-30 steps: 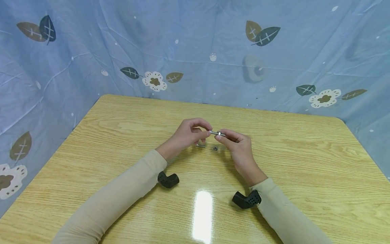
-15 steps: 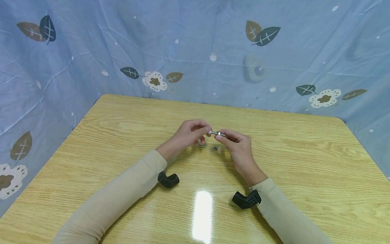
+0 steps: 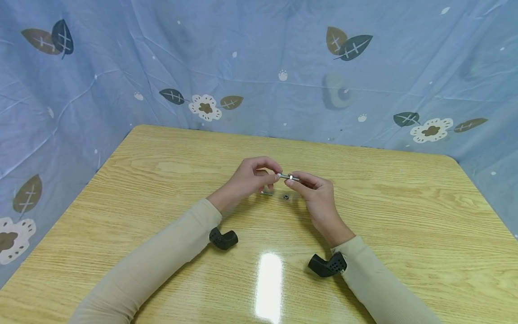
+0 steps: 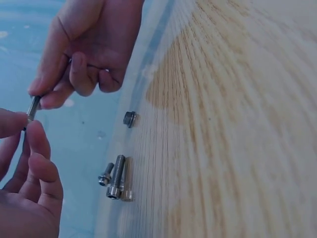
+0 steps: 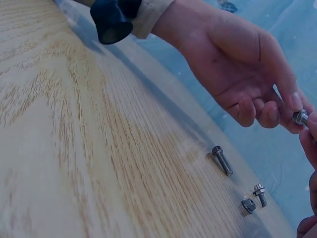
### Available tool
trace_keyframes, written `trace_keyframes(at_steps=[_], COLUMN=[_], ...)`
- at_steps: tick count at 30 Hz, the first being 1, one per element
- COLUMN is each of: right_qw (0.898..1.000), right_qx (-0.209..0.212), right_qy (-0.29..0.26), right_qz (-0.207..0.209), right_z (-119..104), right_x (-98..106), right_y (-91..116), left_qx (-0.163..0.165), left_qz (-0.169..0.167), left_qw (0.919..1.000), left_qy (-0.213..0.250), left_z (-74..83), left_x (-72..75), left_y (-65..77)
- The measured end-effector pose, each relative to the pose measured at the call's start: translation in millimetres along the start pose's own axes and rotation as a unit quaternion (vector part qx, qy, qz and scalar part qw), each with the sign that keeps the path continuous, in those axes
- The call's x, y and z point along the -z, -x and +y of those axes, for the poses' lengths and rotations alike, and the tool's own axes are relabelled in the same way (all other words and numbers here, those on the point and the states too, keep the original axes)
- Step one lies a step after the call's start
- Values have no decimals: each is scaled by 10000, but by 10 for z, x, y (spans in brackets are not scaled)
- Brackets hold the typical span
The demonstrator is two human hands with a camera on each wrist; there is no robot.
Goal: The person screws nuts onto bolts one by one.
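My left hand (image 3: 256, 174) pinches the head end of a metal bolt (image 3: 285, 176) between thumb and index finger. Around the bolt's shank sits a hex nut (image 3: 291, 177), which the thumb and fingers of my right hand (image 3: 317, 193) hold. The bolt lies roughly level above the table, its threaded end pointing right. In the right wrist view, the bolt's head (image 5: 299, 117) shows at the left fingertips. Below the hands rest a socket-head bolt (image 4: 117, 177), a shorter flanged bolt (image 4: 106, 174) and a flange nut (image 4: 130, 119).
The wood-grain table (image 3: 182, 270) reaches back to a blue patterned cloth (image 3: 259, 58). Black wrist-worn pieces (image 3: 224, 239) stick out from both sleeves. A bright light reflection (image 3: 269, 285) lies on the near tabletop.
My left thumb slid forward over the bolt's head half a second ago and has drawn back, the fingers rolling the head. The right hand keeps its place at the nut.
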State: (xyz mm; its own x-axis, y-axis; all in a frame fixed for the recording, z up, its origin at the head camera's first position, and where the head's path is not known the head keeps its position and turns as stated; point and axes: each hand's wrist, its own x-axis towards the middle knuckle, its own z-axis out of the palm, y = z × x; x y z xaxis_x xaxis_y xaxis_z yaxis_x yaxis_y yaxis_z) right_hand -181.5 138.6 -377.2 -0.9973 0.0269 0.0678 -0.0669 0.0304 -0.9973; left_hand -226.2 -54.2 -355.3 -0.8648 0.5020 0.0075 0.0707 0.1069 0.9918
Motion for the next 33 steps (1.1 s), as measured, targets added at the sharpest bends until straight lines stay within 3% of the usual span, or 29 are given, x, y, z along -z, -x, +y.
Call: trace_keyframes(at_steps=[5, 14, 27, 33], right_qw=[10000, 10000, 10000, 10000], right_qx=[-8, -35, -2, -4], right_qy=[-17, 2, -57, -60], right_qz=[-4, 26, 53, 49], right_z=[4, 2, 15, 10], right_x=[2, 4, 2, 2], right_y=[1, 1, -6, -6], left_qx=[-43, 328, -31, 128], left_qz=[-11, -9, -63, -74], left_qw=[10000, 9994, 10000, 9999], left_qy=[-40, -71, 12, -11], left_z=[-12, -12, -6, -1], left_x=[4, -3, -4, -11], left_y=[-7, -27, 3, -5])
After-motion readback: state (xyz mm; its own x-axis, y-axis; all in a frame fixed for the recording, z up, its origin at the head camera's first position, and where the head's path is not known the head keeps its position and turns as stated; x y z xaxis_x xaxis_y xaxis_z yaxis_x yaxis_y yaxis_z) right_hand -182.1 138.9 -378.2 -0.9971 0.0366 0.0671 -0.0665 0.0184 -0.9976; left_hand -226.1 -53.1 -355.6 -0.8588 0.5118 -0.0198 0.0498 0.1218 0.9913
